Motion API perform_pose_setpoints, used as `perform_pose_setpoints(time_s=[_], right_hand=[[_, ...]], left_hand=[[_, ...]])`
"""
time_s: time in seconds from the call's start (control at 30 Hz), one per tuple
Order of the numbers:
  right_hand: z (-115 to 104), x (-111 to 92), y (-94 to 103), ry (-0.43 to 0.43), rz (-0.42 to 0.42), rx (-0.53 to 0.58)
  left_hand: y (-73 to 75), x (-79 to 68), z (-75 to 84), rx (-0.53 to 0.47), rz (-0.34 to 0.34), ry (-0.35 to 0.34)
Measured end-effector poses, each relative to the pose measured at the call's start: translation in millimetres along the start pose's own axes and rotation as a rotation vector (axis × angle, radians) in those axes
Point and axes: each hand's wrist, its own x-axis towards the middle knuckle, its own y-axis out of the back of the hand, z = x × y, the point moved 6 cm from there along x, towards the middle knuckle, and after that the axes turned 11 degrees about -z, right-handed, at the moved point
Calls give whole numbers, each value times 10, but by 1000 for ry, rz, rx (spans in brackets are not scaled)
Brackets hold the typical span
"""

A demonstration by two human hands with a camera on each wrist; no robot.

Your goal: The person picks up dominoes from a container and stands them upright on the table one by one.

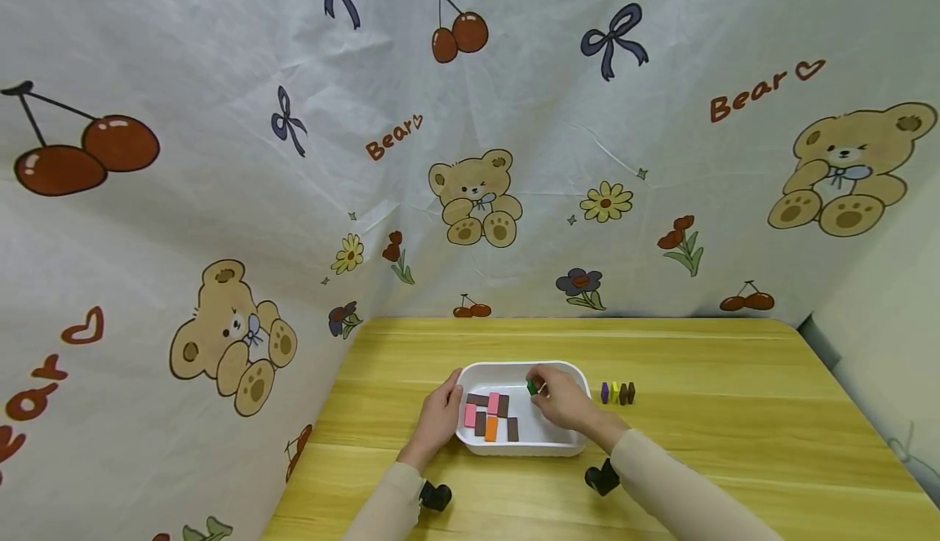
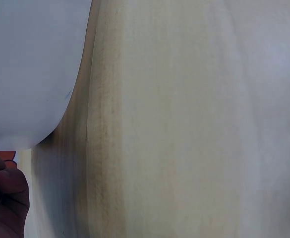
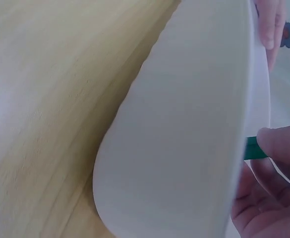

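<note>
A white tray [image 1: 523, 448] with raised sides stands on the table. My left hand [image 1: 441, 417] holds its left rim; in the left wrist view only part of that hand [image 2: 6, 198] shows at the lower left. Over the right half of the tray, my right hand [image 1: 564, 398] pinches a small green block [image 1: 532, 388] between thumb and fingers. The right wrist view also shows the green block [image 3: 254, 148] at the fingertips, partly hidden by the tray wall. In the tray's left half lie several flat blocks: pink [image 1: 470, 416], dark brown [image 1: 512, 429] and an orange one [image 1: 491, 428].
Just right of the tray, a purple block [image 1: 605, 392], a yellow block [image 1: 614, 392] and two brown blocks [image 1: 627, 393] stand in a row on the wooden table [image 1: 705, 419]. A cloth printed with bears [image 1: 477, 198] hangs behind and to the left.
</note>
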Motion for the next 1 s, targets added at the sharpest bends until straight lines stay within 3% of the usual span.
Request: perform_pose_setpoints(time_s=[0.37,1.0], right_hand=[[74,-153,224,59,-7,32],[313,-375,437,-43,-41,84]], left_hand=[[-17,-3,22,-9,-4,12],[-17,-20,4,-1,1,17]])
